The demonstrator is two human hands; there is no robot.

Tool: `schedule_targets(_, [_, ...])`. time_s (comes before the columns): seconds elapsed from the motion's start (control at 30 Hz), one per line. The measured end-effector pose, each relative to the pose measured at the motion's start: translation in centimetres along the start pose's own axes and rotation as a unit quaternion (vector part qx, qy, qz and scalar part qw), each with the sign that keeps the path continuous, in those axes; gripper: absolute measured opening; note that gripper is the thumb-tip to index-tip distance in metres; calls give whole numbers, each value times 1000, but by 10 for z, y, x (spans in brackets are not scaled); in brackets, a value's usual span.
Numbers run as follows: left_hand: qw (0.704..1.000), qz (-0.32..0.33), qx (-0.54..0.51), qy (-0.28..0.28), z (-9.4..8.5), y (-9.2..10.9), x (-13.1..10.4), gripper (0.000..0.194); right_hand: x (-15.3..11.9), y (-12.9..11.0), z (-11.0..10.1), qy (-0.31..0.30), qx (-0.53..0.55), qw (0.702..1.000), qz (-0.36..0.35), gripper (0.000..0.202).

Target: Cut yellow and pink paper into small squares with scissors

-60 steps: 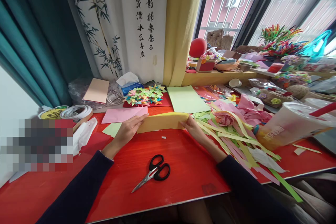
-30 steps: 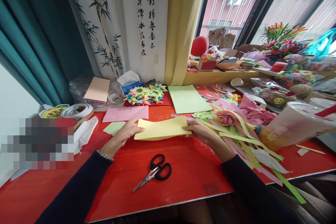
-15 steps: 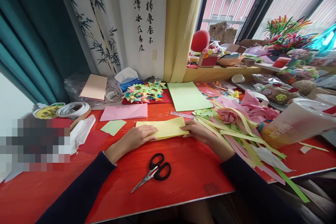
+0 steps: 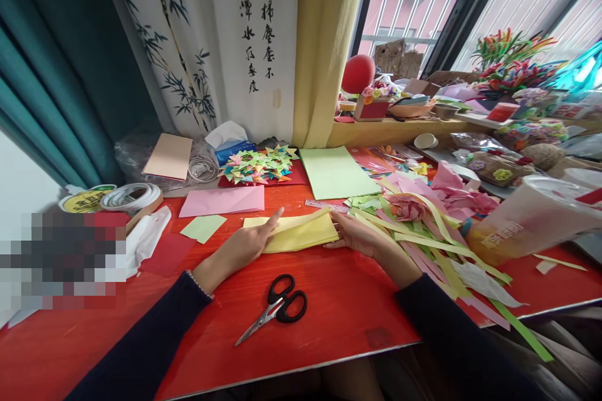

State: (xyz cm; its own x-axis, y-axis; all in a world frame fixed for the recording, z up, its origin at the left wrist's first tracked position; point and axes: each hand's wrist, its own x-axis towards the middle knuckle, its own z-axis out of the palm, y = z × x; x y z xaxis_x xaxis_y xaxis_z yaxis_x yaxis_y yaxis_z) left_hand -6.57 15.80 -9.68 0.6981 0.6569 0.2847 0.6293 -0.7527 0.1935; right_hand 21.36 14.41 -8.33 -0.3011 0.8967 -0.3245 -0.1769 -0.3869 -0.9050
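Observation:
A folded sheet of yellow paper lies between my hands near the middle of the red table, its layers slightly apart along the top. My left hand is at its left part, thumb raised over the sheet and the other fingers partly hidden at the lower edge. At the right edge, my right hand has its thumb by the upper corner and its fingers low, holding the end. Black-handled scissors lie closer to me, blades toward the lower left.
Pink folded paper, a small green square and a red square lie left. Behind are a green sheet and a pile of paper stars. Paper strips and a large cup stand right.
My left hand has turned, its thumb lifting up and away from the flat grip. The yellow paper's layers have shifted, and my right fingers have spread a little at its edge.

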Motion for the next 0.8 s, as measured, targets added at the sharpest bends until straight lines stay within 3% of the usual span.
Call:
schedule_targets(0.27, [996,-29,-80,42,1,-6,3,54,-3,-1,1,2,-38,999,-14,18])
schedule_targets(0.47, [974,3,-11,226,-28,0,-1,53,-3,-8,-5,20,-24,999,-39,26])
schedule_targets(0.6, [951,4,89,297,-47,3,-9,60,-8,-31,-26,133,55,984,-108,24])
schedule_targets(0.7, [950,15,130,283,-50,5,-12,60,-5,-46,-37,174,81,968,-164,24])
schedule_targets(0.8, [966,88,157,184,-45,6,-11,54,5,-52,-36,181,67,961,-199,22])
